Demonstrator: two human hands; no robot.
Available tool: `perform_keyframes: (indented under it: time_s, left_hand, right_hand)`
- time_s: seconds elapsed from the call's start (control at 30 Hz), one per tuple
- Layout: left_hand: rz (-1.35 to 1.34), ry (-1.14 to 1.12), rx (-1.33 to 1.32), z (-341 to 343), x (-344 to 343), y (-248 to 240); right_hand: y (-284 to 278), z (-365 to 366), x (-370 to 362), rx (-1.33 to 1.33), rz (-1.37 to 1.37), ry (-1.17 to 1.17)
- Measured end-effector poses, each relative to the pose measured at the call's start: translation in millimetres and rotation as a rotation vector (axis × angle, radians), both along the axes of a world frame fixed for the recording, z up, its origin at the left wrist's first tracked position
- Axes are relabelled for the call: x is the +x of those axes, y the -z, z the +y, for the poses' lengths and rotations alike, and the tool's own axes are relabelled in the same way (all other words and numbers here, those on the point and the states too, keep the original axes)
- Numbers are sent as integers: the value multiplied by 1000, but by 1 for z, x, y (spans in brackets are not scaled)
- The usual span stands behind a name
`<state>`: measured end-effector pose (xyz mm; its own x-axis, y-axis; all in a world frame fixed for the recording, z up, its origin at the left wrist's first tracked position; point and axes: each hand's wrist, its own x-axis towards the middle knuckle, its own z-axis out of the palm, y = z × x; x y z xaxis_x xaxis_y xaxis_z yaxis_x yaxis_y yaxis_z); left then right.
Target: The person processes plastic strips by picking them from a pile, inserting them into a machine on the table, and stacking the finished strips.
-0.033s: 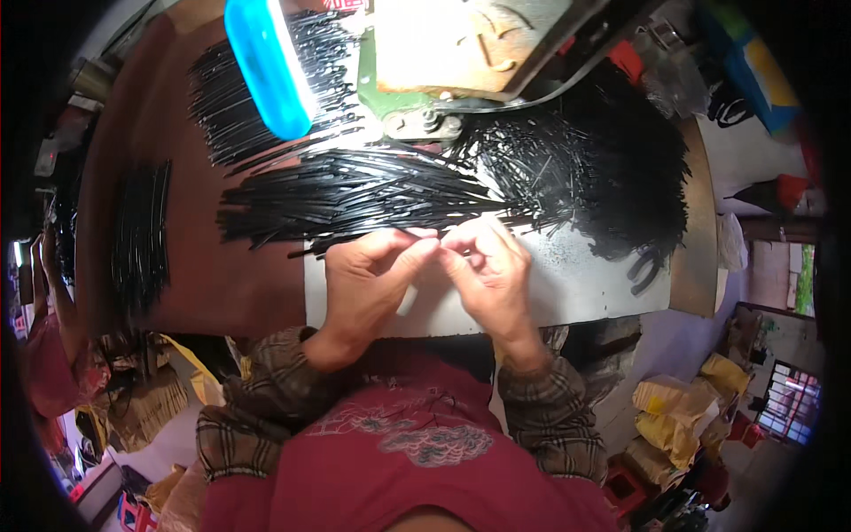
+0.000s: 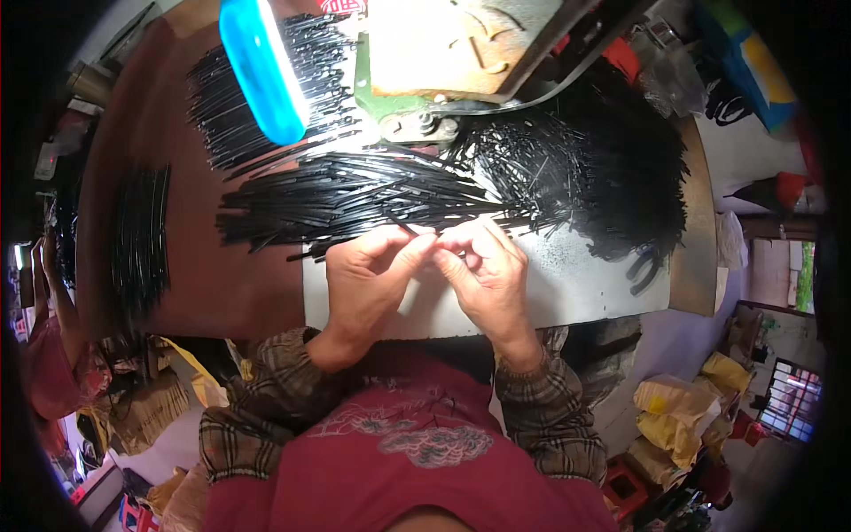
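At far left we see a neat bundle of black strips [image 2: 142,235], seemingly finished; the big loose pile [image 2: 355,199] at centre remains. Our left hand [image 2: 368,284] and right hand [image 2: 487,275] meet mid-frame, pinching one thin black strip [image 2: 403,226] between fingertips. The grey work surface [image 2: 576,284] sits lower right, in a cluttered workshop.

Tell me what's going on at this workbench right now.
A person seated at a table has both hands together over a pale work surface. The left hand and right hand meet at the fingertips and pinch a thin black strip pulled from a long pile of black strips. A tangled heap of black pieces lies to the right, a blue lamp hangs above, and a green machine stands behind.
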<state>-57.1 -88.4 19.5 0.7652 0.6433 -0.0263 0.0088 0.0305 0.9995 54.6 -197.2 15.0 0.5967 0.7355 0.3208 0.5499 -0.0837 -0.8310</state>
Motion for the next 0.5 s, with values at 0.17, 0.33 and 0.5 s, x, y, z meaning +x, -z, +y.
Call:
perform_keyframes:
  time_s: [0.17, 0.33, 0.5]
  left_hand:
    - [-106, -149, -209, 6, 4, 8]
    - [-50, -76, -121, 7, 3, 4]
    - [-69, -32, -59, 5, 0, 5]
  right_hand:
    - [-12, -19, 58, 68, -162, 348]
    - [-10, -14, 89, -136, -159, 570]
    - [-4, -4, 92, -351, -269, 719]
